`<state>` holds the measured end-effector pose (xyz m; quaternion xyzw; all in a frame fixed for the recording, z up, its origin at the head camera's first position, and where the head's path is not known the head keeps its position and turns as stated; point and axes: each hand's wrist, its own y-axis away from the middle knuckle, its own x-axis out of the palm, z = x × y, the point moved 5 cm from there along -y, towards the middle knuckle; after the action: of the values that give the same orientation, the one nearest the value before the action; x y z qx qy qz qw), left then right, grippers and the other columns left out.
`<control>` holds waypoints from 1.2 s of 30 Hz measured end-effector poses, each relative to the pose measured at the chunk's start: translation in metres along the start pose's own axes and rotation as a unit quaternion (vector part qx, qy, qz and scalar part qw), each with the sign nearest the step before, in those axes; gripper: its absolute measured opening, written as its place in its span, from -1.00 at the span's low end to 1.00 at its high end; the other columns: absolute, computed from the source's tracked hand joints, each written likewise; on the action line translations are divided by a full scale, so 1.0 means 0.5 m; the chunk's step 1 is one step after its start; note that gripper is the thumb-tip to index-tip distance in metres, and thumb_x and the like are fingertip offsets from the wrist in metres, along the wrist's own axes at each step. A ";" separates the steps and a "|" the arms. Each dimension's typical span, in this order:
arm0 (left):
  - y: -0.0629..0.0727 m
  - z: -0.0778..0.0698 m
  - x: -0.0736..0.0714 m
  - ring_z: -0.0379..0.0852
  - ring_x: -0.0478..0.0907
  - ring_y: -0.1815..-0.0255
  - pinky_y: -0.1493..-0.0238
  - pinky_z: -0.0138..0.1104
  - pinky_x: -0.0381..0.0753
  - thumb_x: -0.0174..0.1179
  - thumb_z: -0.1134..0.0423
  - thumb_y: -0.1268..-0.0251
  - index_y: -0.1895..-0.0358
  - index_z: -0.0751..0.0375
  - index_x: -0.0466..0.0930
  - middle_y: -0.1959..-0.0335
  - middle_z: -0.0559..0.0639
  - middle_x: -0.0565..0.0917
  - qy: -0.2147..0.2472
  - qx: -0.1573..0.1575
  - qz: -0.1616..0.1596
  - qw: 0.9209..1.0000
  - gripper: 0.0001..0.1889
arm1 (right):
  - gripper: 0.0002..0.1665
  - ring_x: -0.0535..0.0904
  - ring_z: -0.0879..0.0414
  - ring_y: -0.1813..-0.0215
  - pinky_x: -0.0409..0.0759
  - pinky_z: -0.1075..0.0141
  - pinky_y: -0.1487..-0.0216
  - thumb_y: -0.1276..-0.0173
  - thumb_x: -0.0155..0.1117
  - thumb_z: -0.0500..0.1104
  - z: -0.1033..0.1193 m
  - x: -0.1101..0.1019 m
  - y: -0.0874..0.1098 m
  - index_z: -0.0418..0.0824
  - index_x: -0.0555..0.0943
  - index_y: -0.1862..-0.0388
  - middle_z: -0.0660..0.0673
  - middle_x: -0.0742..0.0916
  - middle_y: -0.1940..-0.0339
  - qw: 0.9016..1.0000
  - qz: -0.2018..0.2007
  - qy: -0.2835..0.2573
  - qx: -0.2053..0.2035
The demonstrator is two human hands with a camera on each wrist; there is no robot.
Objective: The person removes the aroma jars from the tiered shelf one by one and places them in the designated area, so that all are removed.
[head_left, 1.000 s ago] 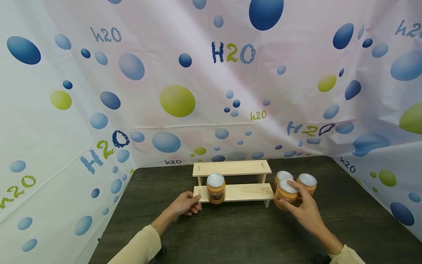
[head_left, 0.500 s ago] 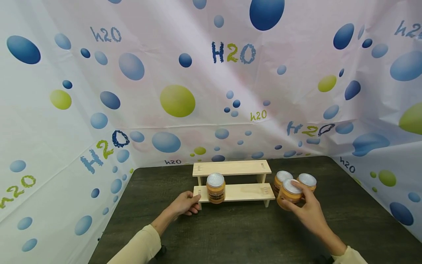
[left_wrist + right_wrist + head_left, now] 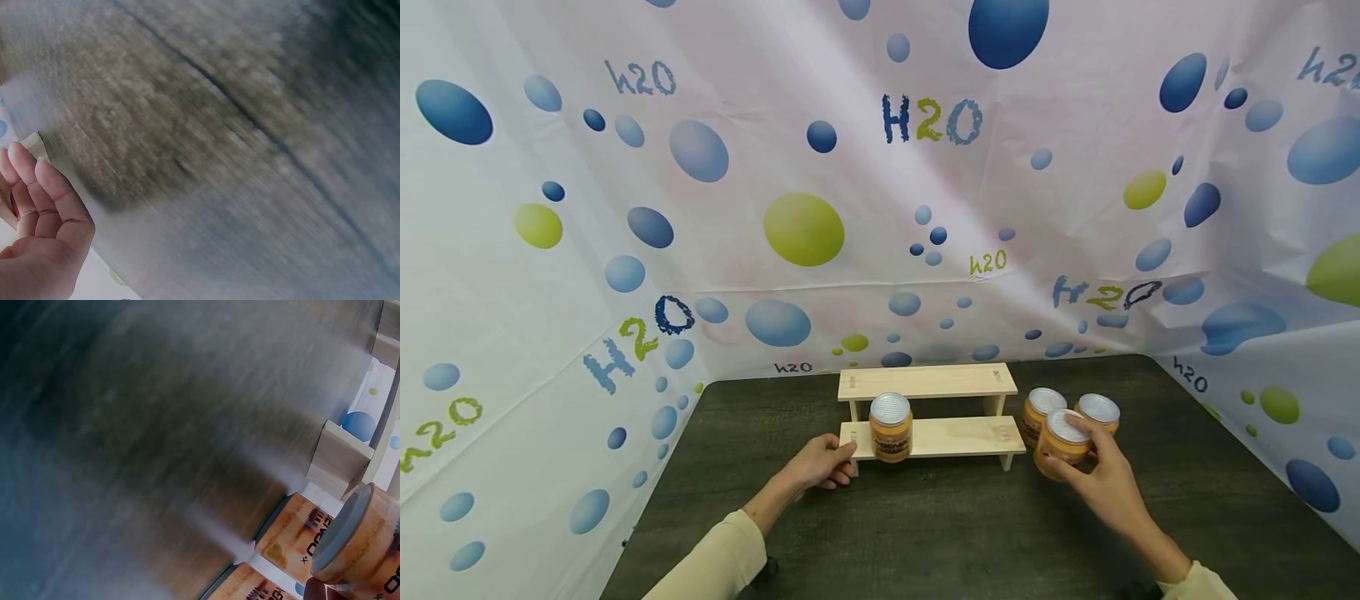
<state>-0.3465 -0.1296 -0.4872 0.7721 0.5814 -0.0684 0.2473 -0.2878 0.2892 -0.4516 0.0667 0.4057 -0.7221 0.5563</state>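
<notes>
A two-step wooden shelf (image 3: 966, 435) stands near the back of the table. My left hand (image 3: 818, 463) grips the left end of its lower board, thumb on top and fingers curled below. On that board, towards the left, sits an orange jar (image 3: 891, 435) with a silver lid. Beyond the shelf's right end, my right hand (image 3: 1103, 483) holds a matching jar (image 3: 1058, 442) between thumb and fingers. The grey underside of this held jar (image 3: 359, 544) shows in the right wrist view. Close behind it stand two more jars, a left one (image 3: 1043, 400) and a right one (image 3: 1101, 407).
The dark wooden table (image 3: 925, 533) spreads out in front of the shelf. A white sheet (image 3: 722, 217) printed with blue and green spots rises behind and along both sides. The upper board (image 3: 925, 382) lies close to this sheet.
My right hand has shifted slightly to the right with the jar, uncovering more of the left jar behind. My left hand stays on the shelf.
</notes>
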 end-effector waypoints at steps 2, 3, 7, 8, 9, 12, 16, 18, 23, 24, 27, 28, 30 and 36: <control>0.001 -0.001 0.000 -0.23 0.63 0.47 0.36 -0.28 0.59 0.01 0.01 -0.59 0.18 0.23 0.46 0.43 -0.04 0.68 0.000 0.000 0.000 1.000 -0.68 | -0.16 0.26 0.73 0.00 0.38 0.71 0.14 -0.13 0.57 -0.30 -0.003 0.002 0.001 -0.32 0.39 -0.37 -0.42 0.52 -0.25 1.000 0.002 0.002 0.004; 0.003 -0.002 -0.001 -0.23 0.63 0.47 0.36 -0.27 0.59 0.01 0.00 -0.59 0.19 0.22 0.45 0.43 -0.04 0.68 0.001 0.000 0.000 1.000 -0.68 | -0.16 0.26 0.73 0.01 0.39 0.70 0.15 -0.13 0.57 -0.30 -0.004 0.003 0.002 -0.32 0.39 -0.37 -0.41 0.53 -0.23 1.000 0.003 0.003 0.006; 0.003 -0.005 -0.003 -0.22 0.64 0.46 0.36 -0.27 0.60 0.01 -0.01 -0.59 0.19 0.23 0.45 0.43 -0.04 0.69 0.000 0.002 0.001 1.000 -0.67 | -0.17 0.25 0.71 0.02 0.44 0.61 0.15 -0.13 0.59 -0.26 -0.007 0.005 0.005 -0.30 0.40 -0.36 -0.39 0.55 -0.20 1.000 0.006 0.017 0.015; 0.002 -0.006 -0.003 -0.23 0.64 0.46 0.36 -0.27 0.60 0.01 0.00 -0.59 0.19 0.23 0.46 0.43 -0.04 0.68 0.000 0.002 0.002 1.000 -0.67 | -0.17 0.28 0.68 0.00 0.46 0.58 0.14 -0.13 0.59 -0.25 -0.007 0.006 0.005 -0.29 0.40 -0.36 -0.39 0.55 -0.20 1.000 0.008 0.021 0.018; 0.002 -0.006 -0.003 -0.23 0.64 0.46 0.36 -0.28 0.59 0.01 -0.01 -0.59 0.18 0.23 0.46 0.43 -0.05 0.68 0.001 0.002 0.003 1.000 -0.67 | -0.17 0.34 0.60 -0.02 0.48 0.54 0.13 -0.13 0.59 -0.24 -0.007 0.006 0.005 -0.29 0.41 -0.35 -0.39 0.56 -0.21 0.999 0.010 0.026 0.020; -0.001 -0.006 -0.004 -0.24 0.64 0.46 0.36 -0.29 0.59 0.01 0.00 -0.59 0.17 0.23 0.46 0.44 -0.07 0.68 0.000 0.003 0.004 1.000 -0.67 | -0.17 0.52 0.22 -0.09 0.53 0.41 0.13 -0.14 0.59 -0.21 -0.006 0.009 0.005 -0.29 0.40 -0.35 -0.40 0.55 -0.21 0.999 0.021 0.033 0.025; -0.003 -0.004 -0.003 -0.24 0.63 0.46 0.36 -0.29 0.59 0.00 0.00 -0.59 0.17 0.23 0.46 0.44 -0.07 0.67 0.000 0.003 0.004 1.000 -0.68 | -0.18 0.57 -0.29 -0.11 0.58 0.10 0.06 -0.16 0.58 -0.20 -0.010 0.014 0.005 -0.30 0.39 -0.35 -0.44 0.55 -0.17 0.998 0.043 0.033 0.035; -0.004 -0.002 -0.002 -0.23 0.63 0.46 0.36 -0.29 0.58 0.01 0.01 -0.59 0.18 0.22 0.46 0.45 -0.07 0.67 0.001 0.002 0.003 1.000 -0.68 | -0.18 0.56 -0.35 -0.14 0.55 -0.08 0.02 -0.17 0.57 -0.19 -0.014 0.018 0.006 -0.30 0.38 -0.35 -0.45 0.56 -0.18 0.997 0.058 0.033 0.045; 0.002 -0.003 0.000 -0.21 0.63 0.47 0.37 -0.27 0.59 0.02 0.01 -0.59 0.20 0.23 0.46 0.44 -0.04 0.68 0.000 -0.001 -0.001 1.000 -0.68 | -0.18 0.56 -0.38 -0.14 0.53 -0.19 0.00 -0.19 0.56 -0.21 -0.018 0.023 0.007 -0.32 0.36 -0.35 -0.47 0.56 -0.18 0.994 0.085 0.031 0.064; 0.003 -0.004 0.000 -0.21 0.63 0.47 0.36 -0.27 0.59 0.02 0.01 -0.59 0.20 0.23 0.46 0.44 -0.04 0.68 0.000 -0.002 -0.001 1.000 -0.68 | -0.19 0.57 -0.38 -0.14 0.53 -0.18 0.00 -0.18 0.56 -0.22 -0.018 0.023 0.007 -0.33 0.37 -0.34 -0.48 0.56 -0.18 0.994 0.088 0.031 0.064; 0.003 -0.004 0.000 -0.21 0.63 0.46 0.36 -0.27 0.59 0.02 0.00 -0.59 0.19 0.23 0.46 0.44 -0.04 0.67 0.000 -0.003 0.000 1.000 -0.68 | -0.21 0.59 -0.36 -0.11 0.56 -0.14 0.03 -0.15 0.55 -0.27 -0.016 0.027 0.005 -0.35 0.38 -0.31 -0.48 0.57 -0.17 0.993 0.095 0.031 0.060; 0.003 -0.004 0.000 -0.22 0.64 0.46 0.36 -0.27 0.59 0.02 0.00 -0.59 0.19 0.23 0.46 0.44 -0.05 0.67 0.000 -0.004 0.000 1.000 -0.68 | -0.22 0.59 -0.35 -0.10 0.57 -0.12 0.04 -0.15 0.55 -0.28 -0.017 0.028 0.005 -0.35 0.39 -0.30 -0.48 0.57 -0.16 0.993 0.099 0.032 0.061; 0.003 -0.004 -0.001 -0.21 0.64 0.46 0.36 -0.27 0.58 0.02 0.00 -0.59 0.20 0.22 0.46 0.44 -0.04 0.67 0.001 -0.005 0.001 1.000 -0.68 | -0.24 0.60 -0.34 -0.08 0.58 -0.09 0.06 -0.13 0.55 -0.30 -0.017 0.031 0.005 -0.36 0.40 -0.28 -0.47 0.56 -0.16 0.992 0.105 0.032 0.061; 0.000 -0.002 -0.002 -0.22 0.63 0.46 0.36 -0.29 0.58 0.01 0.01 -0.59 0.19 0.22 0.45 0.44 -0.04 0.67 0.006 -0.003 0.001 1.000 -0.68 | -0.23 0.60 -0.36 -0.08 0.59 -0.11 0.07 -0.11 0.57 -0.27 -0.015 0.034 0.001 -0.35 0.40 -0.25 -0.47 0.56 -0.17 0.990 0.116 0.039 0.066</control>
<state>-0.3469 -0.1300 -0.4859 0.7726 0.5818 -0.0620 0.2464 -0.2964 0.2812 -0.4662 0.1784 0.3682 -0.6748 0.6143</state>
